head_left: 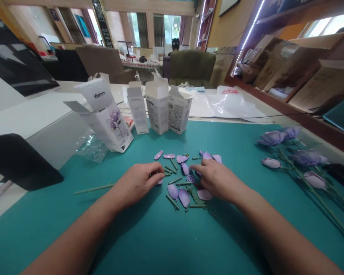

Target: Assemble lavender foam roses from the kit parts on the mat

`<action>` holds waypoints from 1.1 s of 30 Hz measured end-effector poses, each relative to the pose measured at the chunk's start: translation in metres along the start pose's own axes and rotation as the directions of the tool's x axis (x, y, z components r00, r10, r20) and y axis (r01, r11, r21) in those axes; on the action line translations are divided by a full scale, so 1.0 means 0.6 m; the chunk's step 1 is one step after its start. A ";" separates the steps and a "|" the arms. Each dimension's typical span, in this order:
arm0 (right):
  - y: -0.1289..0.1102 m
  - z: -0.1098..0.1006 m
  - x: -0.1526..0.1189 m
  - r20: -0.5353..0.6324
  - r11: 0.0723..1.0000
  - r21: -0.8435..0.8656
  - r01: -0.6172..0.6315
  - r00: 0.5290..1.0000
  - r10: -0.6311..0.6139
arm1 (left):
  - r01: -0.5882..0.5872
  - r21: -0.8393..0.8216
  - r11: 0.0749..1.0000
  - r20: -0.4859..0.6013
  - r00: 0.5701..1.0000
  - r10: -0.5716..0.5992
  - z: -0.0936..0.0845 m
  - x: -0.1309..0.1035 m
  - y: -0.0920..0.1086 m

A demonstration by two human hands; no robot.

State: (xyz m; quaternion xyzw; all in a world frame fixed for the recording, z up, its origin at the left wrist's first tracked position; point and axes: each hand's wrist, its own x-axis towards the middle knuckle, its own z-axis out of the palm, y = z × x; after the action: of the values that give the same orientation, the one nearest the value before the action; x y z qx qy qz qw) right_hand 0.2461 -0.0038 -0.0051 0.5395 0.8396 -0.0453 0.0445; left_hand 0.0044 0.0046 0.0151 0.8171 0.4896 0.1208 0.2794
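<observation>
Beyond the left hand (pixel 141 178), a white box (pixel 112 123) reads “…brixx”.

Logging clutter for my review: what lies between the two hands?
In the head view, purple petals and short green stem pieces lie on the teal mat between left hand and right hand.

Loose petals and stem pieces (pixel 184 197) are lying midway on the mat (pixel 172 244) — open cartons (pixel 158 110) standing behind them, assembled flowers (pixel 271 138) resting to their right.
</observation>
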 end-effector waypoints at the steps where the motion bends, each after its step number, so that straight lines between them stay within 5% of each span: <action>1: 0.005 -0.002 -0.002 -0.012 1.000 -0.005 -0.027 1.000 0.027 | -0.002 0.001 1.000 0.003 1.000 0.002 0.000 0.000 0.001; 9: -0.013 -0.023 -0.021 0.107 0.971 0.170 0.170 0.976 -0.189 | 0.010 0.012 1.000 0.002 1.000 -0.010 -0.001 -0.001 0.001; 15: 0.006 -0.028 -0.026 0.064 0.997 0.067 0.028 0.997 -0.032 | 0.005 0.002 1.000 0.007 1.000 -0.005 -0.002 0.001 0.002; 21: -0.016 -0.050 -0.044 0.149 0.942 0.254 0.218 0.954 -0.261 | 0.004 0.026 1.000 0.006 1.000 -0.005 -0.002 0.002 0.002; 27: 0.003 -0.045 -0.045 0.093 0.979 0.172 0.110 0.987 -0.127 | -0.011 0.020 1.000 -0.007 1.000 0.011 -0.003 0.000 -0.002; 33: 0.013 -0.039 -0.080 0.125 0.953 0.266 0.145 0.975 -0.184 | -0.016 0.030 0.999 0.003 1.000 0.016 0.002 0.000 0.000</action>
State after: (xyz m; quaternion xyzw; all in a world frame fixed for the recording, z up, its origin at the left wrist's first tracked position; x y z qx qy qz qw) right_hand 0.2726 -0.0408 0.0238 0.4639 0.8631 -0.1966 0.0332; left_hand 0.0051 0.0044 0.0141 0.8253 0.4842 0.1145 0.2670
